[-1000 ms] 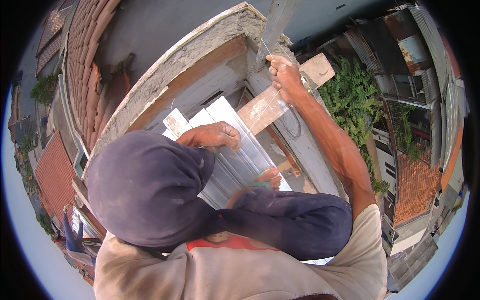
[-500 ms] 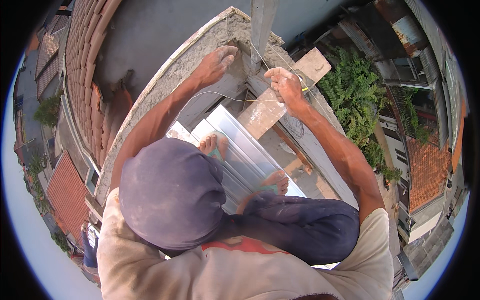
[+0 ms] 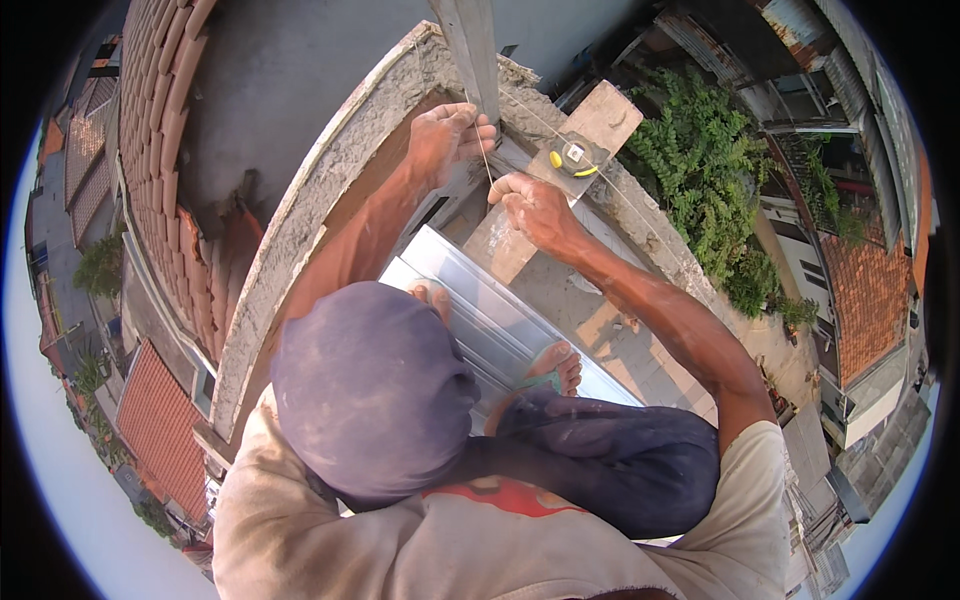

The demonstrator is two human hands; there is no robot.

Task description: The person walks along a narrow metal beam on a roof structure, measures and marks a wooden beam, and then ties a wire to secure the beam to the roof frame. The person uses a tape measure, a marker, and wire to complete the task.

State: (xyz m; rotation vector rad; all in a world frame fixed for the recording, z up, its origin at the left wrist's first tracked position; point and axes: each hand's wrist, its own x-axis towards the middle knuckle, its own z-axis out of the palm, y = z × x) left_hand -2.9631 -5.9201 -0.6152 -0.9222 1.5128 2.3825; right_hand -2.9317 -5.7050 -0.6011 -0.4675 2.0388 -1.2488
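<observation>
A thin pale string (image 3: 484, 155) runs taut past the foot of a grey wooden post (image 3: 468, 50). My left hand (image 3: 445, 142) is closed beside the post, thumb and forefinger pinched at the upper part of the string and the other fingers curled. Lower and to the right, my right hand (image 3: 535, 208) pinches the string's lower end between thumb and forefinger. Just beyond it, a black and yellow tape measure (image 3: 573, 157) lies on a mortar-stained wooden plank (image 3: 612, 118). The plank crosses the right-hand wall.
Rough mortar-topped walls (image 3: 330, 150) meet in a corner near the post. A second line (image 3: 625, 192) stretches along the right wall. My sandalled feet (image 3: 558, 368) rest on ribbed metal sheeting (image 3: 470, 300) above a tiled floor. Roof tiles (image 3: 165, 110) and green foliage (image 3: 695, 180) flank the walls.
My right hand has moved left, away from the tape measure, which now shows fully. My left hand has come in beside the post, and both hands are closer together on the string.
</observation>
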